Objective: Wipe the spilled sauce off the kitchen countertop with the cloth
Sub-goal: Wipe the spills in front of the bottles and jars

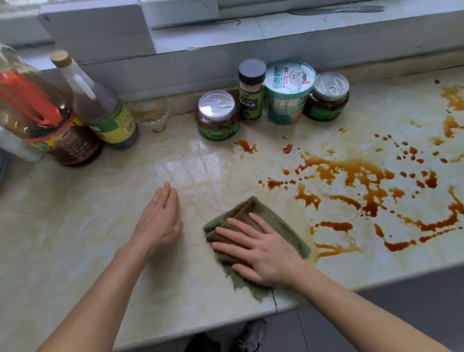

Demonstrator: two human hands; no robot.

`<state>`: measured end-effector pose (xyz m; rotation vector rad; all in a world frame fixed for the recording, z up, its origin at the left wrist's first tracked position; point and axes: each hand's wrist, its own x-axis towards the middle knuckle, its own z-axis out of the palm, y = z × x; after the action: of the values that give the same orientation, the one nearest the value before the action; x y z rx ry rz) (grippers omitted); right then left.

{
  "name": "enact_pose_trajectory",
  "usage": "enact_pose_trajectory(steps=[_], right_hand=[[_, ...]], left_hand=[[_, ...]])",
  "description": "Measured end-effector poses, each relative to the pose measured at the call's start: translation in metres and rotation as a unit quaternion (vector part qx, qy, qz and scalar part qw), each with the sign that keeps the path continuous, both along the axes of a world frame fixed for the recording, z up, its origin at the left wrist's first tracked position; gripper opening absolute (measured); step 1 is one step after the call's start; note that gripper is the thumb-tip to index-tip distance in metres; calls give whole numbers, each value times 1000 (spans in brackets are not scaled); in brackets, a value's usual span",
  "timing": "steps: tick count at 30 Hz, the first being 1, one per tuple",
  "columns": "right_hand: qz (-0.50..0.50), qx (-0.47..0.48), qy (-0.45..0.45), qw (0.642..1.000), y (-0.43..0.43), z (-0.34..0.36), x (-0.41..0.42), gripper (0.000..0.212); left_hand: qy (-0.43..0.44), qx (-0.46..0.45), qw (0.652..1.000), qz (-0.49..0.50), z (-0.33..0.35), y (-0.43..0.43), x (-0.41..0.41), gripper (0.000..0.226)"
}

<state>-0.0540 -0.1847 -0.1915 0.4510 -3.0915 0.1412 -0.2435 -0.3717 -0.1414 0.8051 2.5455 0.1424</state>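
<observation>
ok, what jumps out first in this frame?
The brown sauce spill splashed across the right half of the pale countertop. Next, the right hand pressing flat on a green cloth at the spill's left edge, with the left hand open to its left.

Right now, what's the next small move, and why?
Probably slide the right hand and green cloth rightward, palm flat. The sauce lies unwiped just right of the cloth; the countertop to its left looks mostly clean. The left hand sits left of the cloth, clear of that path.
</observation>
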Motion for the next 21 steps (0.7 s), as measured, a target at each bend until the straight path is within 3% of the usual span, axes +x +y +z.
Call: enact_pose_trajectory(steps=[3, 5, 11, 14, 17, 19, 21], right_hand=[[-211, -23, 3, 977, 18, 2, -27, 55], [-277, -46, 4, 960, -3, 1, -37, 57], [-120, -39, 6, 992, -17, 0, -72, 57], [-246, -38, -7, 968, 9, 4, -93, 59], [-429, -69, 20, 900, 3, 2, -91, 61], [-431, -68, 29, 899, -24, 2, -87, 61], [-332, -62, 15, 941, -45, 2, -89, 59]], left_hand=[[-5, 0, 1000, 2, 0, -1, 0, 74], [-10, 0, 1000, 3, 0, -1, 0, 74], [-8, 12, 1000, -6, -2, -2, -3, 74], [-10, 16, 1000, -2, -2, -3, -2, 75], [-12, 20, 1000, 2, -2, -3, 1, 74], [-12, 23, 1000, 3, -1, -4, 0, 75], [-4, 22, 1000, -1, -1, -3, 1, 77]])
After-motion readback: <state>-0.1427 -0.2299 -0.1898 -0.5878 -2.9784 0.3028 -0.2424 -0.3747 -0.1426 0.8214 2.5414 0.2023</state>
